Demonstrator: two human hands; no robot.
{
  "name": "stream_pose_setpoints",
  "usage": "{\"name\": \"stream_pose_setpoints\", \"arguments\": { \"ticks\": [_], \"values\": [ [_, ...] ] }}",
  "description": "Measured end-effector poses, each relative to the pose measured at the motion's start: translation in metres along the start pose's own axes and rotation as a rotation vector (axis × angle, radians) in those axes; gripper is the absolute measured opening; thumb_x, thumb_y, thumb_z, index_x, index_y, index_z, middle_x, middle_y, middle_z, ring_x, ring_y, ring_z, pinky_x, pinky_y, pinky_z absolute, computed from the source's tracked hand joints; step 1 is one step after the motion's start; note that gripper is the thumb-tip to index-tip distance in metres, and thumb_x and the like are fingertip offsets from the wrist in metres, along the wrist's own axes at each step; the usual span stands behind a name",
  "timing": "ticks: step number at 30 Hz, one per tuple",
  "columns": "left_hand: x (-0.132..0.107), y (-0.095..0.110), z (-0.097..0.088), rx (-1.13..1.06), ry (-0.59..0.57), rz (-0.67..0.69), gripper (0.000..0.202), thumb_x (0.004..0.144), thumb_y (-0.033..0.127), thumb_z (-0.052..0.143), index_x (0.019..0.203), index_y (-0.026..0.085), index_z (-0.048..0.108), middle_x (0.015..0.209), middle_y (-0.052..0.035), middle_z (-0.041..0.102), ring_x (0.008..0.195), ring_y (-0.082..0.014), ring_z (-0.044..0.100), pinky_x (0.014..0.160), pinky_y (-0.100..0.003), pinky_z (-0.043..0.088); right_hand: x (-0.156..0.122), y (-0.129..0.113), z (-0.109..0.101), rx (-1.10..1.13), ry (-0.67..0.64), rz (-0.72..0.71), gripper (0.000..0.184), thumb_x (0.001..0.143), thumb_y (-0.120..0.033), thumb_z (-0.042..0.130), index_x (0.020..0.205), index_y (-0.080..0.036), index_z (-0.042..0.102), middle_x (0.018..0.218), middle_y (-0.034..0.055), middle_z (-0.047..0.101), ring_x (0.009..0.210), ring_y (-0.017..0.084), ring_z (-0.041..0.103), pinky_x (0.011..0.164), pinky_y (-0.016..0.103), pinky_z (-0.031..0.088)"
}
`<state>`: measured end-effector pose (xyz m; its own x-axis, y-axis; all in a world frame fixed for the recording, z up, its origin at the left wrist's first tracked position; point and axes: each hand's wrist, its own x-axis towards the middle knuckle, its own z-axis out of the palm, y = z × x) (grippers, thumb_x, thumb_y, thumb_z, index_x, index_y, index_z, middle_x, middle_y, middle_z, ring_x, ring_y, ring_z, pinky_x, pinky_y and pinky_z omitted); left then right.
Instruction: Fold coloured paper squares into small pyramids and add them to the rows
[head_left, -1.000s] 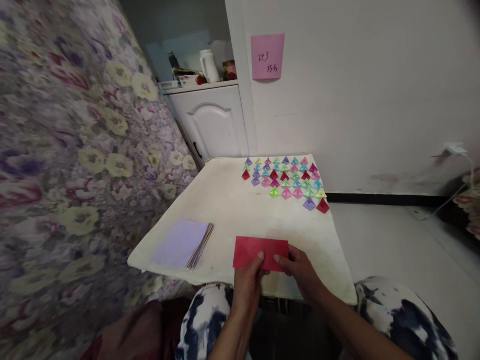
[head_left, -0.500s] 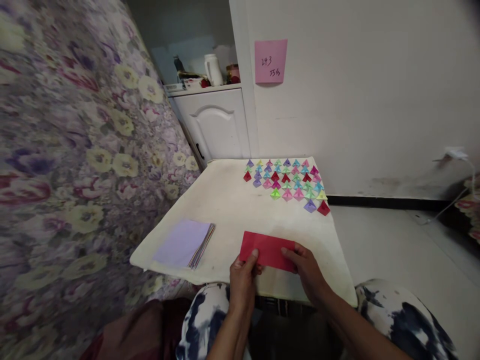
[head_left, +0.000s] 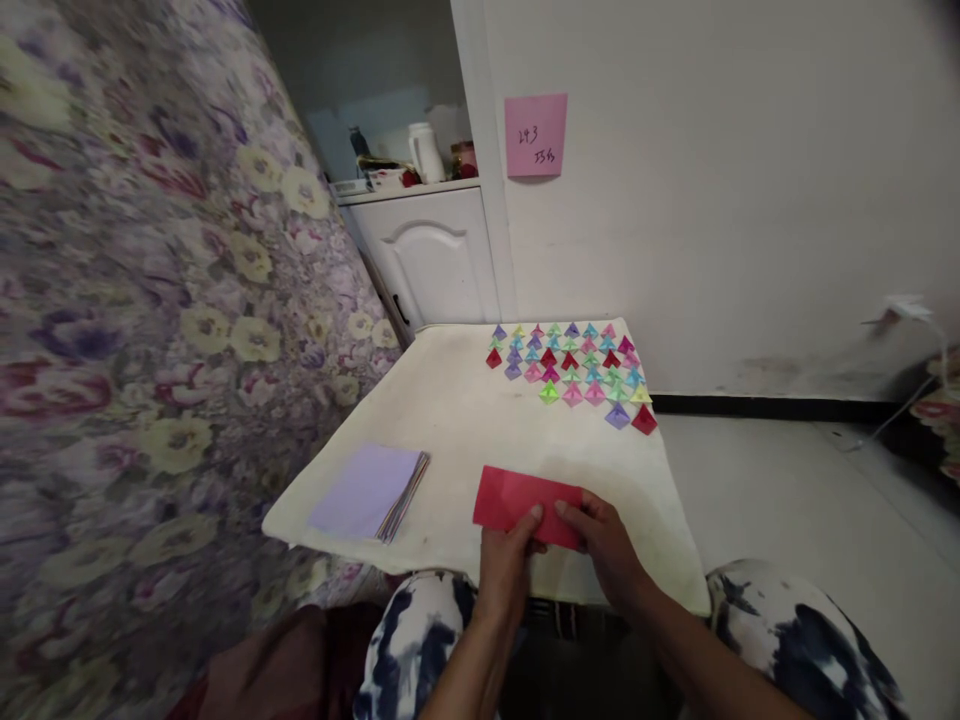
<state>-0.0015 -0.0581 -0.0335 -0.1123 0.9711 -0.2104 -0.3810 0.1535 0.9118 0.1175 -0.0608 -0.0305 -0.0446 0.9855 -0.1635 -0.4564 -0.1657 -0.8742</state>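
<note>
A red sheet of paper, folded into a long rectangle (head_left: 514,497), is held over the near part of the cream-covered table (head_left: 450,415). My left hand (head_left: 511,560) pinches its lower edge near the middle, thumb on top and fingers underneath. At the paper's right end, my right hand (head_left: 600,535) grips it with the thumb lying on the face. The two thumbs are close together. Left of my hands lies a stack of coloured paper (head_left: 367,490) with a lilac sheet on top. Toward the far right, small folded paper pieces (head_left: 572,393) in many colours lie in rows.
A floral curtain (head_left: 172,350) hangs along the left. Behind the table are a white cabinet (head_left: 431,255) and a wall with a pink note (head_left: 535,136). A white jug (head_left: 426,153) stands on the shelf. My knees (head_left: 802,640) flank the table's near edge.
My left hand has slid right along the red paper's lower edge, bringing its thumb nearer the right one. The paper has shifted slightly left.
</note>
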Motion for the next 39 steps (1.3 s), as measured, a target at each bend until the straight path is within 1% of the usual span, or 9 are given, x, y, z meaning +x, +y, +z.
{"name": "stream_pose_setpoints", "arguments": {
  "ticks": [5, 13, 16, 20, 23, 25, 28, 32, 39],
  "values": [
    [0.007, 0.010, 0.010, 0.040, 0.011, 0.053, 0.023, 0.060, 0.028, 0.074, 0.068, 0.012, 0.059, 0.051, 0.0022, 0.056, 0.043, -0.0084, 0.046, 0.041, -0.020, 0.035, 0.006, -0.007, -0.008, -0.090, 0.068, -0.071, 0.018, 0.073, -0.033, 0.062, 0.069, -0.017, 0.054, 0.056, -0.0052, 0.050, 0.046, 0.007, 0.037, 0.045, 0.020, 0.028],
    [0.028, 0.033, 0.033, 0.112, -0.178, 0.057, 0.022, 0.064, 0.030, 0.071, 0.069, 0.013, 0.058, 0.056, 0.0009, 0.056, 0.048, -0.0097, 0.047, 0.045, -0.022, 0.037, 0.018, -0.033, -0.011, -0.066, 0.105, -0.151, 0.022, 0.073, -0.030, 0.060, 0.063, -0.018, 0.044, 0.050, -0.0087, 0.036, 0.042, 0.006, 0.025, 0.042, 0.019, 0.018],
    [0.038, 0.036, 0.038, 0.102, -0.189, 0.048, 0.024, 0.063, 0.029, 0.072, 0.073, 0.012, 0.059, 0.059, 0.0004, 0.057, 0.050, -0.0108, 0.049, 0.046, -0.022, 0.039, 0.025, -0.041, -0.016, -0.110, 0.121, -0.151, 0.021, 0.073, -0.031, 0.059, 0.064, -0.018, 0.045, 0.051, -0.0077, 0.038, 0.043, 0.006, 0.026, 0.042, 0.019, 0.019],
    [0.048, 0.036, 0.035, 0.044, -0.125, 0.048, 0.023, 0.062, 0.029, 0.073, 0.070, 0.013, 0.058, 0.058, 0.0014, 0.057, 0.050, -0.0103, 0.050, 0.045, -0.021, 0.039, 0.039, -0.055, -0.028, -0.234, 0.171, -0.165, 0.018, 0.073, -0.033, 0.059, 0.067, -0.016, 0.052, 0.060, -0.0034, 0.048, 0.045, 0.006, 0.030, 0.041, 0.019, 0.021],
    [0.052, 0.037, 0.027, -0.039, -0.083, 0.001, 0.023, 0.063, 0.029, 0.072, 0.073, 0.014, 0.057, 0.058, 0.0021, 0.056, 0.049, -0.0095, 0.049, 0.044, -0.021, 0.038, 0.049, -0.064, -0.032, -0.360, 0.198, -0.269, 0.018, 0.074, -0.033, 0.059, 0.082, -0.017, 0.058, 0.070, -0.0009, 0.053, 0.048, 0.007, 0.038, 0.042, 0.019, 0.029],
    [0.054, 0.038, 0.022, -0.103, -0.066, -0.041, 0.025, 0.063, 0.028, 0.073, 0.076, 0.014, 0.058, 0.061, 0.0015, 0.057, 0.050, -0.0096, 0.050, 0.044, -0.020, 0.038, 0.052, -0.067, -0.030, -0.462, 0.137, -0.321, 0.024, 0.074, -0.029, 0.059, 0.096, -0.019, 0.058, 0.080, 0.0013, 0.057, 0.052, 0.009, 0.045, 0.045, 0.021, 0.037],
    [0.055, 0.041, 0.018, -0.167, -0.068, -0.083, 0.026, 0.062, 0.026, 0.074, 0.078, 0.013, 0.059, 0.064, 0.0005, 0.059, 0.051, -0.0095, 0.051, 0.044, -0.020, 0.037, 0.048, -0.065, -0.024, -0.553, -0.085, -0.310, 0.029, 0.079, -0.023, 0.052, 0.108, -0.022, 0.055, 0.086, 0.0027, 0.061, 0.059, 0.012, 0.056, 0.056, 0.025, 0.046],
    [0.050, 0.044, 0.024, -0.180, -0.098, -0.130, 0.024, 0.061, 0.026, 0.074, 0.074, 0.012, 0.060, 0.061, 0.0005, 0.057, 0.050, -0.0091, 0.049, 0.044, -0.020, 0.035, 0.042, -0.061, -0.017, -0.575, -0.235, -0.366, 0.028, 0.081, -0.018, 0.049, 0.105, -0.025, 0.061, 0.113, 0.0048, 0.055, 0.063, 0.011, 0.059, 0.058, 0.026, 0.048],
    [0.041, 0.042, 0.032, -0.091, -0.138, -0.196, 0.021, 0.061, 0.027, 0.073, 0.072, 0.013, 0.062, 0.056, 0.0009, 0.056, 0.049, -0.0098, 0.047, 0.043, -0.021, 0.032, 0.044, -0.067, -0.021, -0.764, -0.285, -0.476, 0.030, 0.075, -0.008, 0.052, 0.092, -0.026, 0.068, 0.088, 0.0021, 0.065, 0.077, 0.016, 0.059, 0.066, 0.025, 0.045]
  ]
}}
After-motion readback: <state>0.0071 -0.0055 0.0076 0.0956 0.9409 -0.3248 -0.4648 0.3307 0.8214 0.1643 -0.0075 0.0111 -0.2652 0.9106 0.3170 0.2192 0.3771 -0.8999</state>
